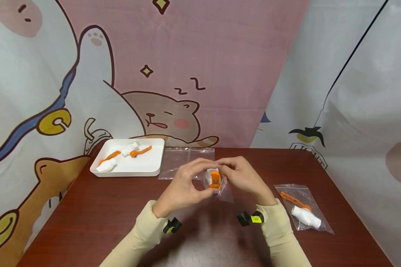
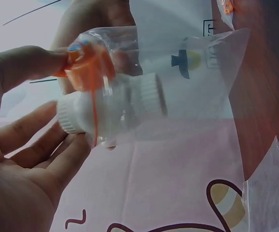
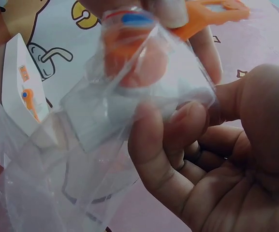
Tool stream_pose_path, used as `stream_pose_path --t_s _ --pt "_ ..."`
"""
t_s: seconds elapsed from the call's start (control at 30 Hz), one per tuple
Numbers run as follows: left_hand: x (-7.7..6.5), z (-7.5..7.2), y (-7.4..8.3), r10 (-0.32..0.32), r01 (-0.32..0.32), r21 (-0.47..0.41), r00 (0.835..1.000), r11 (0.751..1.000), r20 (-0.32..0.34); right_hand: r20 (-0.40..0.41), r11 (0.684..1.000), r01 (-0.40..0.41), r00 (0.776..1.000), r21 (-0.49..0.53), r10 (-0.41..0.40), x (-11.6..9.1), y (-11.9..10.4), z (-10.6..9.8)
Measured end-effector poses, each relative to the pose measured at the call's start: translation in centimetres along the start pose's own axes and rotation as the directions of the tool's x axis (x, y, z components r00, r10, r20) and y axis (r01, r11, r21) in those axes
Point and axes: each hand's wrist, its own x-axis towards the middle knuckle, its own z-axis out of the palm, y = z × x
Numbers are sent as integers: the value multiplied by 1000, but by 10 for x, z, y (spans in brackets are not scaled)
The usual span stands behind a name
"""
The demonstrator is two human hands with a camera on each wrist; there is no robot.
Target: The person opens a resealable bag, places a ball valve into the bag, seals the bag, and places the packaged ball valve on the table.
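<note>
Above the middle of the table, my left hand (image 1: 187, 185) holds an orange plastic piece (image 1: 215, 179) with a blue end, together with a white ridged plastic fitting (image 2: 124, 104). In the left wrist view, its thumb lies on the orange piece and its fingers on the white fitting. A clear zip bag (image 2: 212, 77) with a red-orange seal line surrounds much of both parts. The orange handle (image 3: 216, 17) sticks out beyond the bag in the right wrist view. My right hand (image 1: 245, 180) pinches the bag near its edge; its fingertips partly hide behind the plastic.
At back left, a white tray (image 1: 153, 170) holds orange handles and white fittings. Beside it lies a flat clear bag (image 1: 173, 163). On the right, another bag (image 1: 304, 207) contains an orange handle and a white fitting. The brown table (image 1: 70, 222) meets a printed cloth behind.
</note>
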Motion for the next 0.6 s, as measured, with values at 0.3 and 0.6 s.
stream_pose_path --t_s 0.3,0.6 --pt "1 1 -1 25 -25 14 999 1000 26 0 1000 -20 1000 -24 20 0 -2 -1" --pt "1 1 -4 30 -30 4 1000 1000 5 -5 999 -23 1000 -23 23 0 -3 -2"
